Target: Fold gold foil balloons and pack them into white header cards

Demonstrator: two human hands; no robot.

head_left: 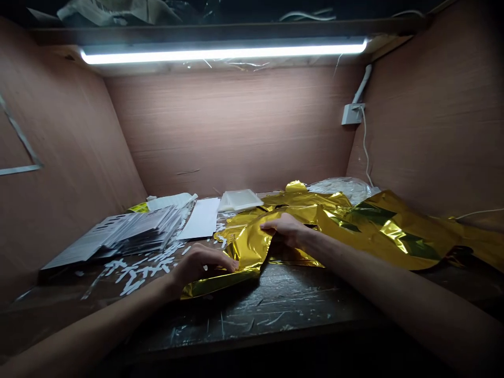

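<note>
Hands (197, 262) (290, 230) on gold foil (252, 247); right grip partly hidden.

Side items, placed by the tube light

Tube light (224, 53): on. White wall box (352, 114): just below the tube light's right end, white cable (365, 139) running down from it. Clear plastic bag (342, 187): lower, same side. Printed sheets (136, 228): overlapping pile, well below the tube light's left part. White cord (309, 16): above, right part.
</note>
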